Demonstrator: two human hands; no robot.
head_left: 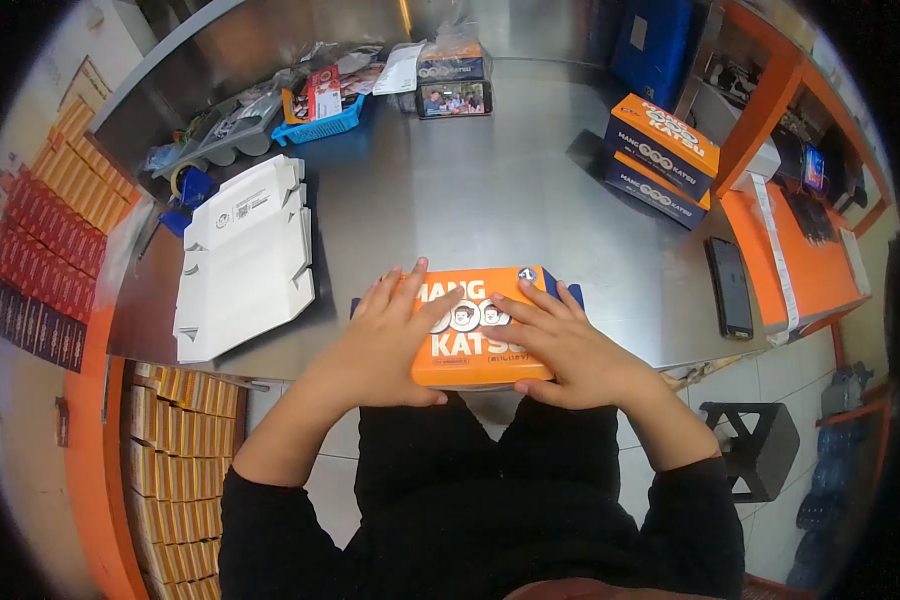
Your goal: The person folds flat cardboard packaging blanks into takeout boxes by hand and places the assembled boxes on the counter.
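Note:
An orange box (482, 374) with white lettering lies at the front edge of the metal table, its dark blue side flaps sticking out left and right. My left hand (395, 335) rests on the left part of its top, fingers spread and thumb at the near edge. Over the right part lies my right hand (560, 345), its fingers also spread flat, with the thumb at the near edge. The two hands are apart, and the printed faces show between them. To the left is a stack of flat, unfolded white box blanks (245, 260).
Two closed boxes (660, 150) are stacked at the back right, near a dark phone (730, 288). A propped phone (455, 100) shows a picture at the back. Left of it are a blue basket (320, 125), a grey tray (240, 130) and a blue tape dispenser (188, 195).

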